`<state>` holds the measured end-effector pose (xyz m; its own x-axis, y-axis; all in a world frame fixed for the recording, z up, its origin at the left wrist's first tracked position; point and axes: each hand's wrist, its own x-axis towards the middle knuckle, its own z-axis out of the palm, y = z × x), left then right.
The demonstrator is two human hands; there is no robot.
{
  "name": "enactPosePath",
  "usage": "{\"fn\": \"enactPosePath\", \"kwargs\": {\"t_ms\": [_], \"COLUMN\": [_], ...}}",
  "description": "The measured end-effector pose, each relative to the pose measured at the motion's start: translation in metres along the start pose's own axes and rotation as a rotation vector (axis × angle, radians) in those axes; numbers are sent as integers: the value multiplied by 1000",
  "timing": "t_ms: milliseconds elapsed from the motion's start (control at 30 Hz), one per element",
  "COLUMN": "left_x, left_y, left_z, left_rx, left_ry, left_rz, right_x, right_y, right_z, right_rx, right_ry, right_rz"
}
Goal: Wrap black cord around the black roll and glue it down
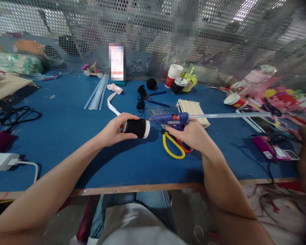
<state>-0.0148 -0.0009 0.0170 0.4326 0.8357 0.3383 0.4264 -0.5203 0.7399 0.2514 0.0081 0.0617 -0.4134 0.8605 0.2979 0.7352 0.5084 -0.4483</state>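
Note:
My left hand (116, 131) is closed around a paper cup (136, 128) wrapped in black, lying sideways with its white rim to the right. In my right hand (191, 134) is a blue hot glue gun (170, 119), its nozzle pointing left at the cup's upper side; I cannot tell whether it touches. A long clear glue stick (229, 115) sticks out of the gun's back. Under the gun lie scissors (173, 146) with yellow and red handles, their blades mostly hidden. A white ribbon (112, 104) runs from a loose roll towards my left hand.
Several glue sticks (97, 93) lie behind my left hand, near a propped phone (116, 63). Pliers (156, 97) and black yarn (141, 97) lie ahead. Stacked cups (174, 75) and a black-wrapped cup (179, 85) stand by the perforated metal screen. Wooden sticks (192, 110) sit behind the gun.

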Motion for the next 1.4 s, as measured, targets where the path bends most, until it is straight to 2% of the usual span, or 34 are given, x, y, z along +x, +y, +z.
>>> {"fn": "enactPosePath", "kwargs": {"t_ms": [133, 300, 367, 467, 500, 567, 733, 900, 1000, 1100, 1200, 1267, 1300, 1333, 1400], "left_x": [0, 1, 1, 0, 0, 0, -1, -1, -1, -1, -2, -2, -2, -2, -2], "left_y": [0, -2, -3, -3, -3, -3, -4, -5, -3, -2, -2, -2, -2, -2, 0], "left_z": [0, 1, 1, 2, 3, 3, 5, 6, 6, 6, 6, 7, 7, 8, 8], "left_rx": [15, 16, 15, 11, 8, 4, 4, 14, 15, 15, -1, -13, -18, -22, -30], "left_ry": [0, 20, 30, 48, 51, 54, 49, 52, 48, 52, 62, 63, 62, 62, 62], "left_rz": [36, 51, 45, 34, 31, 22, -5, 0, 2, 1, 3, 10, 15, 21, 38], "right_x": [2, 5, 8, 14, 17, 23, 36, 42, 42, 39, 33, 29, 27, 26, 25], "right_y": [0, 2, 11, 33, 41, 57, 85, 89, 87, 83, 72, 54, 42, 29, 1], "right_z": [2, 3, 3, 0, -3, -8, -18, -13, -11, -12, -14, -13, -12, -9, -2], "right_rx": [3, 99, 188, 235, 175, -40, -421, -498, -525, -530, -531, -436, -338, -210, 0], "right_ry": [-21, 7, 73, 269, 345, 392, 255, 162, 126, 118, 223, 321, 328, 299, 160], "right_rz": [46, 185, 215, 289, 331, 444, 622, 775, 804, 796, 707, 502, 363, 232, 27]}}
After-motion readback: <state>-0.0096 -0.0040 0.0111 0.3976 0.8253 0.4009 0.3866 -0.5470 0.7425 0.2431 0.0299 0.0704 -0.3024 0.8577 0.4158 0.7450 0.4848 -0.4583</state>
